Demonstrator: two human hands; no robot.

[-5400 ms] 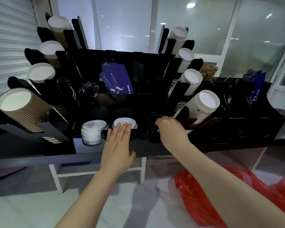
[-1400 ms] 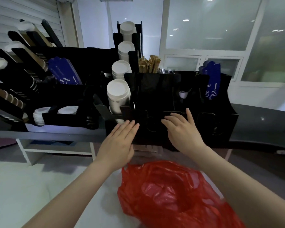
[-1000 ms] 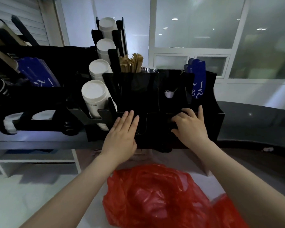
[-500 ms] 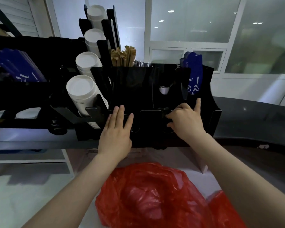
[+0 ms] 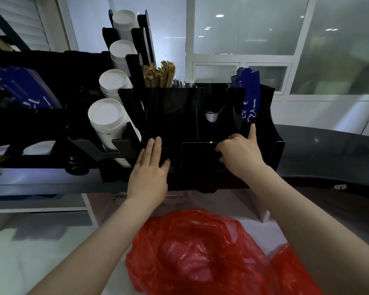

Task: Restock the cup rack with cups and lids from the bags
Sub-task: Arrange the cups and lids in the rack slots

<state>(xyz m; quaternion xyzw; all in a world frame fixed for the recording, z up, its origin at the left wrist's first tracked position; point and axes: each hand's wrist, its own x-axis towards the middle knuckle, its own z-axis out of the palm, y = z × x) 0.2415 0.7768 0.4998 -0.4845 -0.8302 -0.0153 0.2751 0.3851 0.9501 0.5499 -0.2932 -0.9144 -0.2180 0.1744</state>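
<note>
Has moved right along the counter's (image 5: 328,150) front edge to the second cup rack (image 5: 175,116). Presses left hand (image 5: 148,177) flat on its front, fingers straight, together; hooks right hand (image 5: 239,155), fingers curled, forefinger raised, on a front well's cutout. Probably checking empties; red bag (image 5: 200,252) below, untouched.

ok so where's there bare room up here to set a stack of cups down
Bare dark counter right of the black rack; a narrow counter strip before the white lids at left. Crowded: left hand and right hand at the rack's front slots, red bag below.
</note>
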